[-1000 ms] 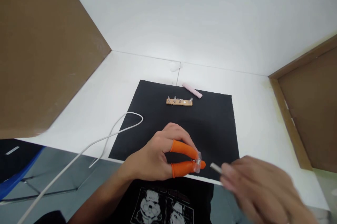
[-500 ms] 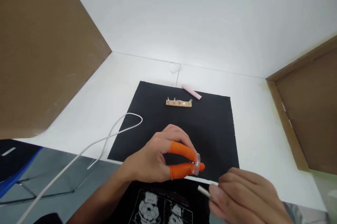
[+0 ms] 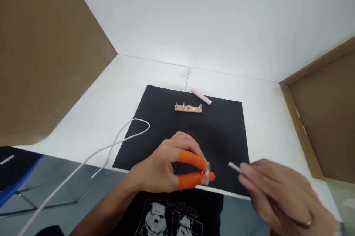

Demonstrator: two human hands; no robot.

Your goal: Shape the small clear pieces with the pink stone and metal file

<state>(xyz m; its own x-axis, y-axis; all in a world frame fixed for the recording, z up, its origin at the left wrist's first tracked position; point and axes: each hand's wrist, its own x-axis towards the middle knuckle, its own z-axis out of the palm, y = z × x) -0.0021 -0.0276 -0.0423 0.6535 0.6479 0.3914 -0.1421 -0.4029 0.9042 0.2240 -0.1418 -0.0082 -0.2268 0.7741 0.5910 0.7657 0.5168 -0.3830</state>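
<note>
My left hand (image 3: 166, 165) is closed, with orange rubber finger cots on the thumb and index finger. Between those two covered tips it pinches a small, clear curved plastic piece (image 3: 206, 174), over the near edge of the black mat (image 3: 163, 132). To the right, my right hand (image 3: 283, 191) is closed on a thin pale stick (image 3: 234, 167), whose tip points left toward the plastic piece without touching it. A ring shows on this slightly blurred hand. How far the stick runs inside the fingers is hidden.
Farther back on the mat lies a wooden strip (image 3: 188, 108) with several small clear pieces standing on it. A pink bar (image 3: 201, 97) crosses the mat's back edge. A white cable (image 3: 111, 144) loops over the left side. Brown panels (image 3: 50, 58) flank the white table.
My right hand has moved right and slightly away from my body, taking the pale stick farther from the clear piece. My left hand stays almost in place.
</note>
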